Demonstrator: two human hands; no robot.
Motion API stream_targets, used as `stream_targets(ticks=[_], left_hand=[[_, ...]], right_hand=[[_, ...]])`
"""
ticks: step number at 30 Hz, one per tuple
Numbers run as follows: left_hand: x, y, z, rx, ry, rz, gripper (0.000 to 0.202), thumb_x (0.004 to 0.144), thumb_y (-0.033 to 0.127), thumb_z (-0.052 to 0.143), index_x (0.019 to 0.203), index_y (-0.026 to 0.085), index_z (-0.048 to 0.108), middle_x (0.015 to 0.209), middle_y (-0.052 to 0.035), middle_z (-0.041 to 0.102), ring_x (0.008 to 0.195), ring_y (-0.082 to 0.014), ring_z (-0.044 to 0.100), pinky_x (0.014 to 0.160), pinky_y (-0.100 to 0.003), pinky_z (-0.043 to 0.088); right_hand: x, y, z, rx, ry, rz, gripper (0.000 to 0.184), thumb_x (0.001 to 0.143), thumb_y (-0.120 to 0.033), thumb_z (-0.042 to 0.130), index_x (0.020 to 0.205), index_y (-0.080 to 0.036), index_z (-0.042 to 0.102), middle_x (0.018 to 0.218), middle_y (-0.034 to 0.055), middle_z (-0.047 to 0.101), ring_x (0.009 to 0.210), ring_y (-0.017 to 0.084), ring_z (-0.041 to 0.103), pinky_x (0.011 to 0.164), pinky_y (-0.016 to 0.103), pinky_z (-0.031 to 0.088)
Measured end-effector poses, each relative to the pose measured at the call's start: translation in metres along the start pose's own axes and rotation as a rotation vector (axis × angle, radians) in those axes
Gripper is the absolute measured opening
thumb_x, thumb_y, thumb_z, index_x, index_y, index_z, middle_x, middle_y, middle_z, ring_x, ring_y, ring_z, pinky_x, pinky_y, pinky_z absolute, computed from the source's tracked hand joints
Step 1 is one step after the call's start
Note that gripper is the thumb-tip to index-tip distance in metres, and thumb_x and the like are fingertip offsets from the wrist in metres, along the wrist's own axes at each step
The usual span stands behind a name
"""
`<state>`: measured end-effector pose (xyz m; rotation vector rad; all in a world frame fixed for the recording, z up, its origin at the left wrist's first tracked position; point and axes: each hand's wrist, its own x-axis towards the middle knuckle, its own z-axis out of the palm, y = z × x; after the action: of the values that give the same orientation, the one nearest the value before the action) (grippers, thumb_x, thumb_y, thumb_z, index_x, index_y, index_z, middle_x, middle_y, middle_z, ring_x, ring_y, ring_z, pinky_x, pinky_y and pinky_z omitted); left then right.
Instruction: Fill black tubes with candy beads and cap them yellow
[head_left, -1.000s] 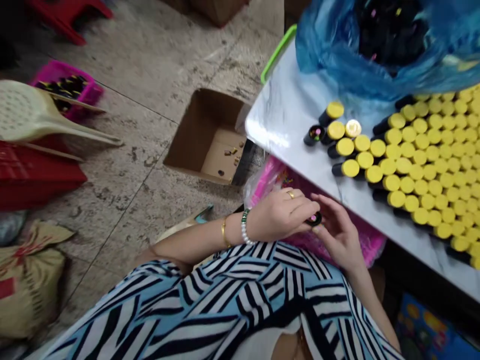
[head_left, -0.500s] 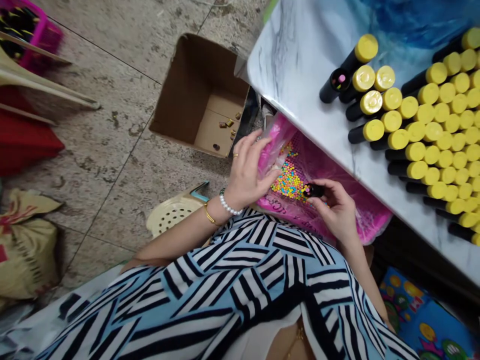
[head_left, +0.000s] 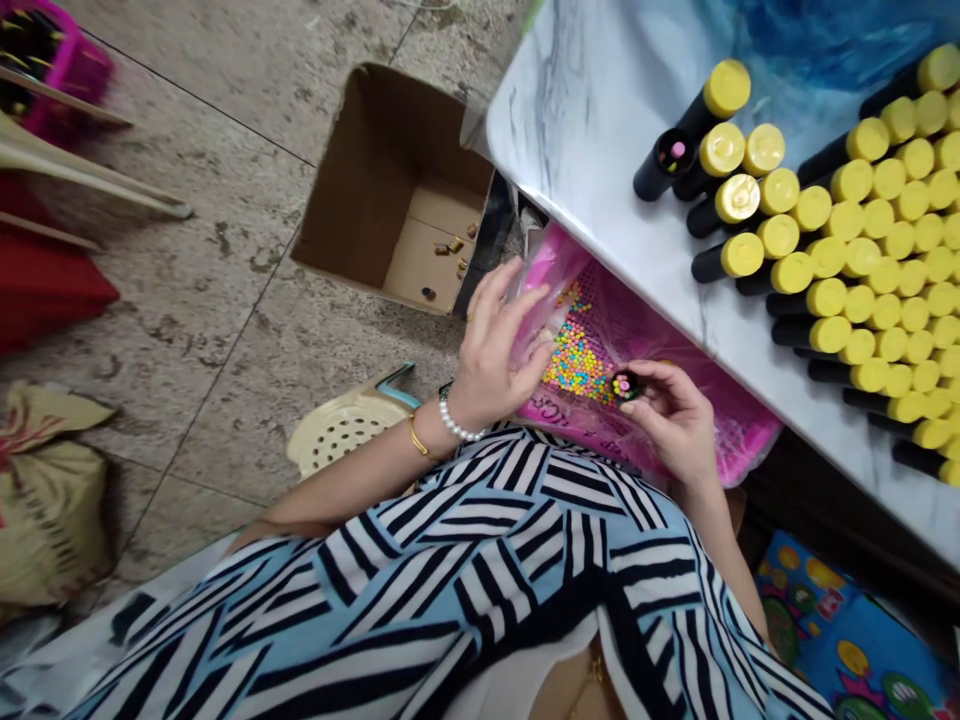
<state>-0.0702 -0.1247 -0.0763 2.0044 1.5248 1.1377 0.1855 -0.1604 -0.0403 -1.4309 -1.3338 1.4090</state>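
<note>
My right hand (head_left: pixel 675 420) is closed round a small black tube (head_left: pixel 626 384) whose open end shows coloured candy beads. It hovers over a pink basket (head_left: pixel 720 440) on my lap, lined with clear plastic and holding a heap of small coloured candy beads (head_left: pixel 576 358). My left hand (head_left: pixel 495 350) has its fingers spread and rests on the bag's left edge, beside the beads. On the marble table (head_left: pixel 592 150) stand many black tubes with yellow caps (head_left: pixel 847 260); one uncapped tube (head_left: pixel 664 160) stands at the group's left end.
An open cardboard box (head_left: pixel 405 190) with a few small pieces inside sits on the tiled floor left of the table. A cream perforated stool (head_left: pixel 341 430) is under my left arm. A blue plastic bag (head_left: pixel 825 40) lies at the table's back. Red and pink crates (head_left: pixel 45 70) stand far left.
One second ago both hands met on the black tube above my lap. My left hand has since let go and moved to the bag's edge; the right keeps the tube, turned slightly up.
</note>
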Motion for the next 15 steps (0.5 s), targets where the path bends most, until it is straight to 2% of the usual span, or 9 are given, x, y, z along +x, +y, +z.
stream_targets(ticks=[2, 7, 12, 15], left_hand=[[0.001, 0.006, -0.002, -0.014, 0.001, 0.044, 0.047, 0.096, 0.039, 0.062, 0.141, 0.028, 0.054, 0.159, -0.0114, 0.045, 0.151, -0.0323, 0.041, 0.123, -0.06, 0.037], [0.005, 0.015, 0.0, -0.05, -0.054, 0.078, 0.027, 0.095, 0.036, 0.064, 0.12, 0.028, 0.068, 0.144, -0.0069, 0.061, 0.147, -0.0328, 0.044, 0.121, -0.063, 0.038], [0.005, 0.017, 0.002, -0.087, -0.05, 0.094, 0.022, 0.094, 0.032, 0.064, 0.113, 0.025, 0.072, 0.138, -0.0074, 0.067, 0.143, -0.0308, 0.049, 0.119, -0.061, 0.042], [0.005, 0.019, 0.0, -0.116, -0.076, 0.088, 0.021, 0.095, 0.03, 0.062, 0.112, 0.025, 0.073, 0.134, -0.0071, 0.07, 0.14, -0.0294, 0.054, 0.118, -0.059, 0.046]], right_hand=[[0.0, -0.001, -0.001, -0.003, 0.009, -0.041, 0.037, 0.085, -0.028, 0.08, 0.121, -0.03, 0.068, 0.125, 0.0055, 0.071, 0.117, 0.025, 0.069, 0.106, 0.044, 0.056], [0.004, -0.004, -0.006, -0.31, 0.053, -0.154, 0.029, 0.088, -0.025, 0.077, 0.116, -0.03, 0.072, 0.118, 0.0058, 0.071, 0.112, 0.024, 0.067, 0.105, 0.043, 0.054], [0.002, -0.006, -0.008, -0.376, 0.086, -0.18, 0.029, 0.088, -0.024, 0.077, 0.116, -0.03, 0.072, 0.116, 0.0056, 0.071, 0.111, 0.024, 0.067, 0.104, 0.042, 0.053], [-0.001, -0.003, -0.008, -0.28, 0.047, -0.105, 0.029, 0.087, -0.028, 0.079, 0.115, -0.03, 0.073, 0.118, 0.006, 0.072, 0.114, 0.025, 0.067, 0.106, 0.043, 0.054]])
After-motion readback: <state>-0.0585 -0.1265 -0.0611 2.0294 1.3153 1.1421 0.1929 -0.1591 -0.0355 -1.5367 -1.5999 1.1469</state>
